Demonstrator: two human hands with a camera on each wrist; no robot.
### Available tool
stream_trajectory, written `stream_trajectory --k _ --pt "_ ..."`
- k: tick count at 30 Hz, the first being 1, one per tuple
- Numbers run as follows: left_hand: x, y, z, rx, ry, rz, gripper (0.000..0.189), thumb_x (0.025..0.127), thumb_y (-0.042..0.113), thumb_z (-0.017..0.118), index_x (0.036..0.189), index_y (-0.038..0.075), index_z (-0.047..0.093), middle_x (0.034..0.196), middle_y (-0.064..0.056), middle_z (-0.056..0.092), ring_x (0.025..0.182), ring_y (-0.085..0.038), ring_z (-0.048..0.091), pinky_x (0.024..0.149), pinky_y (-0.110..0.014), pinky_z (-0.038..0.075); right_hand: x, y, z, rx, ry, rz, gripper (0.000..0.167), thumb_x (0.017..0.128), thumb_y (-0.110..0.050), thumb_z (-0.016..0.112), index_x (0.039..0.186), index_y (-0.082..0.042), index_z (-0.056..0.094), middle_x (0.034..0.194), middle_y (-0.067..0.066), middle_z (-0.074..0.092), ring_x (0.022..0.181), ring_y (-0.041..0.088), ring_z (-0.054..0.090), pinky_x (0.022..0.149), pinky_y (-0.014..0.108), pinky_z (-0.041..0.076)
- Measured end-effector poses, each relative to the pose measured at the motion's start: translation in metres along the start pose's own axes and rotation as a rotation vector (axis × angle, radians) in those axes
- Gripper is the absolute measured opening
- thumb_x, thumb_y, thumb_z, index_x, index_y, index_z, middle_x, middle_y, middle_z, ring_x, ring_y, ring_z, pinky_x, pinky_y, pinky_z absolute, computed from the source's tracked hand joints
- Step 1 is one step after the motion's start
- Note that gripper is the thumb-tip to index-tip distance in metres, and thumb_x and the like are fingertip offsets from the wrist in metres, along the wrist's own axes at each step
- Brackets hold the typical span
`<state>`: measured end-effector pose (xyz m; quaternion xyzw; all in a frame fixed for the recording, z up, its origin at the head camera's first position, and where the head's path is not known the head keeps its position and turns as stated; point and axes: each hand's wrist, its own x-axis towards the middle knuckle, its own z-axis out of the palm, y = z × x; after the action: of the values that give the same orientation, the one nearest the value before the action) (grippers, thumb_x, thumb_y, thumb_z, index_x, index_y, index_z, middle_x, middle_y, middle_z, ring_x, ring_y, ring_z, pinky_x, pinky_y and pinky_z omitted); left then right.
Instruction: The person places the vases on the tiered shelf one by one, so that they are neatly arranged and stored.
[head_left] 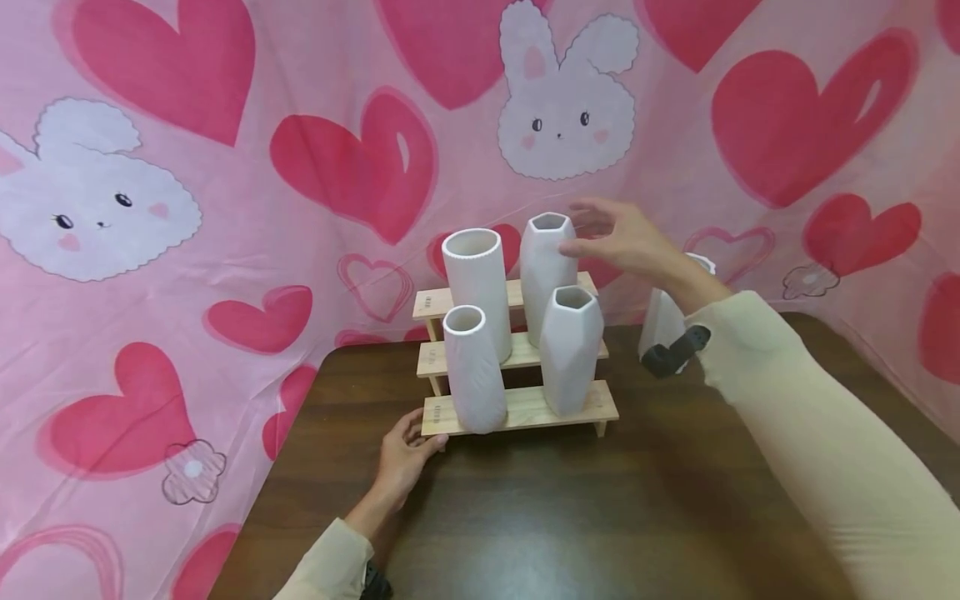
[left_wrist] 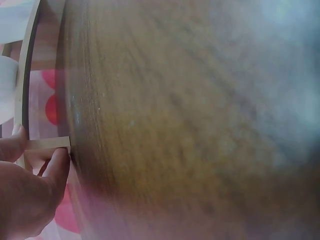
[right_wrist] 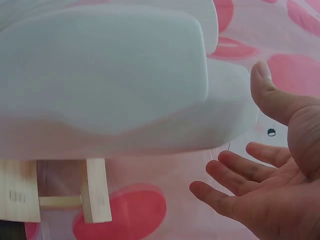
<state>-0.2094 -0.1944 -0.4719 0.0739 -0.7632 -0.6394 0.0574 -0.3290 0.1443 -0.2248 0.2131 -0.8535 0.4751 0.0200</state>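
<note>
A three-step wooden stand carries white vases. At the front are a slim textured vase and a faceted vase; behind them stand a round-mouthed cylindrical vase and a taller vase with an angular mouth. My left hand grips the left end of the lowest step; in the left wrist view its fingers pinch the stand's end by the leg. Beside the top of the back right vase, my right hand has its fingers spread; in the right wrist view they hold nothing.
The stand rests on a dark brown wooden table. Behind my right forearm is a white object, partly hidden. A pink cloth with hearts and rabbits hangs behind the table.
</note>
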Motion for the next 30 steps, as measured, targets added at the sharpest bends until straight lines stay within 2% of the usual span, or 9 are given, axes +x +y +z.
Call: stream_trajectory --k 6,9,14,18,21,23,25,27,30 --pt "-0.002 0.001 0.0 -0.004 -0.003 -0.003 0.059 0.083 0.0 0.072 0.136 -0.003 0.045 0.114 -0.023 0.064 0.096 -0.027 0.067 0.076 -0.033 0.056 -0.011 0.011 -0.013 0.02 0.046 -0.004 0.077 0.085 -0.032 0.074 0.149 -0.014 0.036 0.144 0.016 0.046 0.131 0.033 0.044 0.104 0.054 0.037" --pt "-0.002 0.0 0.0 -0.002 -0.003 0.001 0.059 0.083 -0.001 0.072 0.136 -0.003 0.046 0.114 -0.023 0.064 0.096 -0.027 0.067 0.075 -0.03 0.056 -0.019 0.023 -0.025 0.012 0.092 0.024 0.08 0.084 -0.035 0.074 0.15 -0.015 0.034 0.147 0.015 0.042 0.133 0.034 0.04 0.106 0.057 0.033" --pt "-0.003 0.001 -0.002 -0.01 -0.01 -0.004 0.06 0.084 0.0 0.072 0.137 -0.003 0.045 0.116 -0.023 0.063 0.098 -0.027 0.066 0.076 -0.031 0.056 -0.031 0.056 -0.043 -0.047 0.205 0.084 0.082 0.084 -0.039 0.074 0.15 -0.013 0.033 0.15 0.016 0.037 0.136 0.037 0.034 0.103 0.061 0.034" --pt "-0.003 0.002 -0.002 -0.01 -0.014 -0.005 0.061 0.084 0.001 0.072 0.138 -0.002 0.044 0.118 -0.023 0.063 0.099 -0.027 0.066 0.078 -0.033 0.056 -0.036 0.088 -0.057 -0.102 0.267 0.114 0.087 0.083 -0.037 0.074 0.151 -0.009 0.029 0.153 0.02 0.03 0.139 0.04 0.025 0.105 0.063 0.029" --pt "-0.004 0.003 -0.003 -0.005 -0.015 -0.008 0.062 0.085 0.001 0.072 0.139 -0.002 0.043 0.118 -0.023 0.063 0.1 -0.027 0.066 0.079 -0.034 0.055 -0.037 0.108 -0.064 -0.155 0.25 0.159 0.094 0.083 -0.04 0.073 0.153 -0.007 0.02 0.155 0.024 0.022 0.14 0.045 0.02 0.106 0.066 0.021" --pt "-0.005 0.004 -0.003 -0.004 -0.014 -0.011 0.062 0.085 0.002 0.072 0.139 -0.002 0.043 0.118 -0.022 0.063 0.1 -0.027 0.066 0.079 -0.035 0.055 -0.038 0.121 -0.067 -0.173 0.218 0.192 0.095 0.084 -0.042 0.072 0.153 -0.006 0.018 0.153 0.028 0.023 0.137 0.048 0.022 0.105 0.067 0.023" --pt "-0.006 0.004 -0.003 -0.004 -0.014 -0.01 0.062 0.085 0.002 0.072 0.139 -0.002 0.043 0.117 -0.022 0.063 0.099 -0.027 0.066 0.08 -0.036 0.055 -0.039 0.132 -0.067 -0.185 0.196 0.21 0.086 0.085 -0.043 0.071 0.147 -0.004 0.027 0.143 0.03 0.034 0.127 0.046 0.034 0.099 0.061 0.033" --pt "-0.006 0.005 -0.002 -0.002 -0.015 -0.008 0.062 0.085 0.003 0.072 0.139 -0.002 0.043 0.117 -0.022 0.063 0.099 -0.027 0.066 0.079 -0.036 0.055 -0.041 0.142 -0.067 -0.175 0.166 0.221 0.084 0.087 -0.043 0.069 0.146 -0.001 0.027 0.138 0.031 0.037 0.12 0.044 0.038 0.095 0.056 0.037" --pt "-0.006 0.005 -0.003 -0.008 -0.017 -0.003 0.062 0.085 0.003 0.072 0.139 -0.002 0.043 0.117 -0.022 0.063 0.097 -0.026 0.066 0.079 -0.036 0.055 -0.042 0.152 -0.062 -0.154 0.175 0.215 0.071 0.087 -0.042 0.069 0.135 0.001 0.038 0.119 0.025 0.048 0.103 0.036 0.044 0.082 0.042 0.041"
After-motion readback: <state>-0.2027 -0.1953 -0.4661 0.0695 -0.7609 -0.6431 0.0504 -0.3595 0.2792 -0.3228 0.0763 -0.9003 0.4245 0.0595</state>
